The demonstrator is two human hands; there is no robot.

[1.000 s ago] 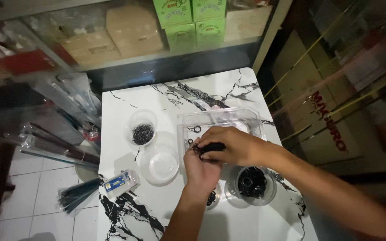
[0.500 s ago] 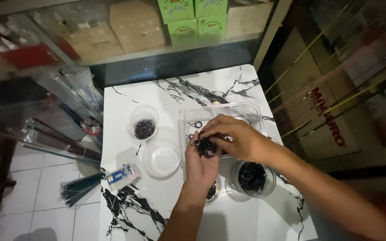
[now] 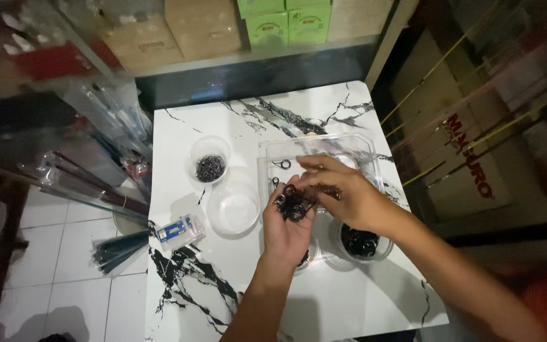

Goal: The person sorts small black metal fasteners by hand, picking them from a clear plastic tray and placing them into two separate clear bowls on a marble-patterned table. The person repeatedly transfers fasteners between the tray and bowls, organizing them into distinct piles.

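My left hand (image 3: 286,228) is held palm up over the white marbled table (image 3: 235,133) and cups a clump of small black rings (image 3: 292,204). Reaching across from the right, my right hand (image 3: 343,193) has its fingertips at that clump; whether it pinches a ring I cannot tell. Just behind both hands lies a clear plastic compartment box (image 3: 321,152) with a couple of black rings inside. A round clear cup of black rings (image 3: 362,244) stands under my right wrist. Another cup is partly hidden under my left hand.
A small clear cup with dark rings (image 3: 209,166) and a clear lid or dish (image 3: 233,209) sit on the table's left half. A small blue-and-white packet (image 3: 178,231) lies at the left edge. Bagged rods (image 3: 90,183) lean left; cardboard boxes (image 3: 204,25) sit behind.
My left hand has turned palm up, showing the clump of rings. My right hand has lifted off it slightly, fingers now picking at the pile.
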